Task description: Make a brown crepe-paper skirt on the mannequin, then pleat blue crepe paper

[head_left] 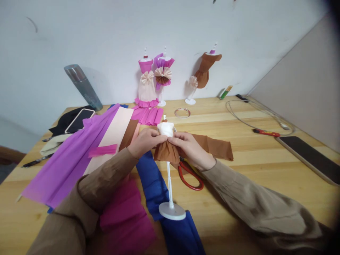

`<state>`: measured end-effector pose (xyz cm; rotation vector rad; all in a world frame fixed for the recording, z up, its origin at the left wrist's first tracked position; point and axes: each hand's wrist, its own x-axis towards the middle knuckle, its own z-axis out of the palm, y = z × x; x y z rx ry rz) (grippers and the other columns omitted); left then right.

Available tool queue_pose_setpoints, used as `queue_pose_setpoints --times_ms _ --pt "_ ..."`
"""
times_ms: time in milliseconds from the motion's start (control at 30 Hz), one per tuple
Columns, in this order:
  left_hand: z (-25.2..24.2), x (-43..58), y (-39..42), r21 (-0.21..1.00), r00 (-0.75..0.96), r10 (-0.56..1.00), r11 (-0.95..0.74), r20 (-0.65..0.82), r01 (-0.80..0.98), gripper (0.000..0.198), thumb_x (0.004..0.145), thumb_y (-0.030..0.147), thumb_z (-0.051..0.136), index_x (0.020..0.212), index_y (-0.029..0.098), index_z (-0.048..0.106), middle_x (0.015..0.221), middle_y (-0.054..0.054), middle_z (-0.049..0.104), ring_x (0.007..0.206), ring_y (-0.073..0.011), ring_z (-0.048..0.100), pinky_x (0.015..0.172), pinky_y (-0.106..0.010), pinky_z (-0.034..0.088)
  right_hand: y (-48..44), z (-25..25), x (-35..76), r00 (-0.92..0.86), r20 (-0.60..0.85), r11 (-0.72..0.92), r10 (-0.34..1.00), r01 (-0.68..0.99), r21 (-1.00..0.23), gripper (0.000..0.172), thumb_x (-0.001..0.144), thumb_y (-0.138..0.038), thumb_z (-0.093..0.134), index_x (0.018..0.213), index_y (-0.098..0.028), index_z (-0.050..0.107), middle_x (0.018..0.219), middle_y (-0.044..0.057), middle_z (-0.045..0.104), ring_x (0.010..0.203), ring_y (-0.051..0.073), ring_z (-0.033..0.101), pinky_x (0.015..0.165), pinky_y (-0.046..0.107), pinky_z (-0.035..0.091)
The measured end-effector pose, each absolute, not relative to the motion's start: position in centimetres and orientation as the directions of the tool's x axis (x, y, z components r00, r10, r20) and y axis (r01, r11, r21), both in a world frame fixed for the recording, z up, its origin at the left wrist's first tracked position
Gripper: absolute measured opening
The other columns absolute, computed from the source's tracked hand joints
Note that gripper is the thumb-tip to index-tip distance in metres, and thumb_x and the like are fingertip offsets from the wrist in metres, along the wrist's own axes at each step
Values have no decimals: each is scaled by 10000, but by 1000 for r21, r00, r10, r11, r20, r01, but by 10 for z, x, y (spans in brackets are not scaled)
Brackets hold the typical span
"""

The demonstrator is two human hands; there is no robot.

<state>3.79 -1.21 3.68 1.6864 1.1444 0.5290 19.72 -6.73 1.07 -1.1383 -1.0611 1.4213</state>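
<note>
A small white mannequin on a thin pole and round white base tilts toward me at the table's middle. Brown crepe paper is gathered round its waist like a skirt, and a long strip of it trails off to the right. My left hand pinches the brown paper against the waist from the left. My right hand pinches it from the right, fingertips meeting the left ones. Both hands are closed on the paper.
Sheets of purple, peach, blue and magenta crepe paper lie on the wooden table. Red-handled scissors sit under my right wrist. Three dressed mannequins stand by the wall. Phones, a cable and a flask are nearby.
</note>
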Motion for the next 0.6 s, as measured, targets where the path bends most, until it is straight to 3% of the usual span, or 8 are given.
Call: queue_pose_setpoints --times_ms 100,167,200,267,300,433,500,600 --pt "52 30 -5 883 458 853 8 -251 469 444 774 574 514 662 152 594 639 -18 609 570 -128 597 534 -232 468 -63 13 201 -68 -162 -174 984 -242 -955 246 658 -384 794 705 -175 673 683 22 679 637 160 597 623 289 461" --pt "64 20 -1 813 470 841 -63 -269 578 546 836 625 403 763 139 640 728 -64 670 656 -159 659 613 -259 509 -58 13 207 -61 -192 -201 979 -286 -937 207 658 -334 792 743 -168 701 737 34 711 668 166 625 650 287 483" --pt "68 16 1 698 471 850 -189 -236 691 532 854 596 395 733 136 633 723 -73 672 659 -164 659 622 -261 504 -56 13 210 -59 -207 -215 976 -306 -927 186 664 -310 784 759 -167 712 757 42 724 684 173 639 661 291 494" --pt "69 8 4 278 532 817 -470 -222 838 474 871 522 414 678 145 625 705 -75 669 713 -192 664 662 -278 494 -50 14 219 -61 -233 -240 970 -345 -907 150 693 -285 747 782 -166 724 793 61 743 722 197 664 687 311 518" --pt "67 6 5 185 545 803 -513 -242 838 419 850 495 478 672 148 634 720 -79 674 767 -216 670 699 -294 494 -47 15 223 -65 -243 -250 968 -363 -897 136 713 -281 722 789 -168 725 802 68 748 733 206 670 695 321 527" --pt "41 7 3 76 554 767 -562 -325 823 276 697 407 712 800 155 667 909 -110 706 939 -291 671 771 -334 508 -40 23 237 -75 -265 -271 961 -422 -865 96 772 -246 633 769 -189 709 729 35 733 649 186 647 628 304 520" --pt "29 11 0 53 554 761 -572 -337 818 209 697 306 700 833 153 656 956 -123 700 978 -295 663 778 -340 511 -39 26 239 -86 -272 -282 958 -436 -855 104 783 -226 612 764 -186 706 707 28 724 625 176 637 604 286 511" --pt "23 14 -1 72 579 742 -593 -339 802 59 676 155 638 732 163 622 863 -88 685 912 -246 661 751 -298 496 -42 29 236 -116 -270 -293 956 -441 -848 136 786 -218 598 780 -158 720 726 47 728 646 178 644 629 286 524"
